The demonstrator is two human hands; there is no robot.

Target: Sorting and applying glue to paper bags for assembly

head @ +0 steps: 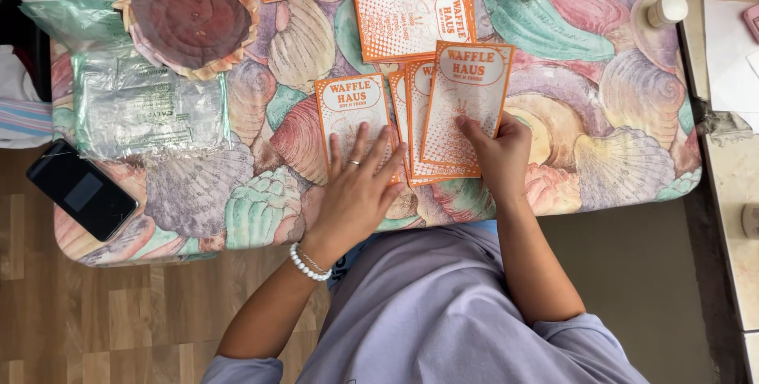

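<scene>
Flatly, the left hand (pixel 357 186) lies palm down with fingers spread open on one orange-and-white paper sleeve (pixel 352 119), pressing it to the shell-patterned surface (pixel 617 115). Just right of that sleeve, the right hand (pixel 496 155) pinches the lower edge of a raised paper sleeve (pixel 468 103), its fingers closed on it, above a small overlapping pile of sleeves (pixel 415 127). Another sleeve (pixel 413 22) lies beyond the pile. Well left of the pressed sleeve sit a clear plastic bag (pixel 146 103), a round brown mat (pixel 190 20) and a black phone (pixel 81 189) at the surface's edge.
</scene>
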